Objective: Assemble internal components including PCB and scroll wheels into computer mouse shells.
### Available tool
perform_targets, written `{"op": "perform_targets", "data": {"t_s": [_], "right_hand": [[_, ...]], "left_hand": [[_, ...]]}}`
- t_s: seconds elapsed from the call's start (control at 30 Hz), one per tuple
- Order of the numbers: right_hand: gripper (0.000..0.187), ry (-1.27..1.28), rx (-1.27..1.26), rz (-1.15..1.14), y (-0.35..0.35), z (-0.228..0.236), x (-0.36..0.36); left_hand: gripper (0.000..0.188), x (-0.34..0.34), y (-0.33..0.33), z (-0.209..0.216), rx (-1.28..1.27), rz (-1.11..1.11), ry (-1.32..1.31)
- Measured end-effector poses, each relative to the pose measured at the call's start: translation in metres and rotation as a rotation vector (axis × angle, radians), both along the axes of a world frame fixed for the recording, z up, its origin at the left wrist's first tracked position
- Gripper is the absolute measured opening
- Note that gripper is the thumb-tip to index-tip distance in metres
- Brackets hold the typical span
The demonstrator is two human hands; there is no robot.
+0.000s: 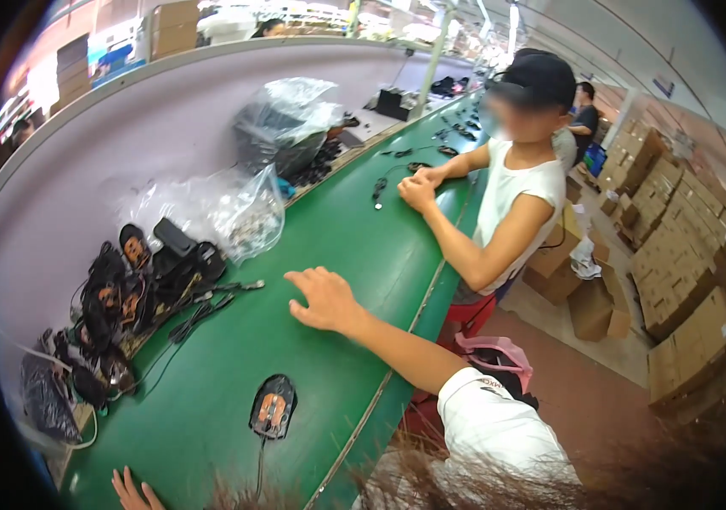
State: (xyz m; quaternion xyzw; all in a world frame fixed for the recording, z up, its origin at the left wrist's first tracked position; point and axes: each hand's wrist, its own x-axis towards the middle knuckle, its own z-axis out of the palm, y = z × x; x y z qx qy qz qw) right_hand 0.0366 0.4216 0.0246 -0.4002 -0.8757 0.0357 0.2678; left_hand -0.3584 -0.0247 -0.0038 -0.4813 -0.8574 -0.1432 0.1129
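Note:
My right hand [322, 297] reaches over the green work surface [218, 348], its fingers stretched out and apart, with nothing seen in it. Beside its fingertips lies a black cable bundle with a metal plug [254, 286]. My left hand [133, 493] is at the bottom left edge; only its spread fingers show, and they hold nothing visible. Between my hands and nearer to me rests a black computer mouse [273, 408] with orange parts showing, its cable running toward me. Neither hand touches it.
A heap of black and orange mice with cables [133, 297] lines the left side, next to a clear plastic bag [248, 217]. Farther along sits another plastic-covered pile [286, 127]. A co-worker in a cap [516, 170] handles a mouse at right; cardboard boxes [686, 246] stand behind.

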Motion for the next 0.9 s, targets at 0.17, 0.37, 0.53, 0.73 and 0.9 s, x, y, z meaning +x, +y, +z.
{"op": "perform_targets", "data": {"t_s": [0.17, 0.37, 0.53, 0.73, 0.9], "right_hand": [[0.065, 0.036, 0.066, -0.382, 0.096, -0.013, 0.138], [0.095, 0.409, 0.098, -0.559, 0.071, 0.059, 0.173], [0.094, 0.808, 0.188, -0.586, 0.093, 0.085, 0.202], [0.093, 0.805, 0.180, -0.680, 0.081, 0.054, 0.205], [0.092, 0.400, -0.150, -0.532, 0.060, -0.013, 0.175]], "left_hand": [[0.048, 0.007, 0.014, 0.001, 0.014, -0.005, -0.001], [0.048, 0.018, 0.012, 0.021, 0.031, 0.043, -0.085], [0.049, 0.018, 0.023, 0.023, -0.068, 0.117, -0.108], [0.046, 0.034, 0.030, 0.037, -0.122, 0.092, -0.077], [0.046, 0.023, 0.025, 0.025, -0.045, -0.030, 0.012]]}}
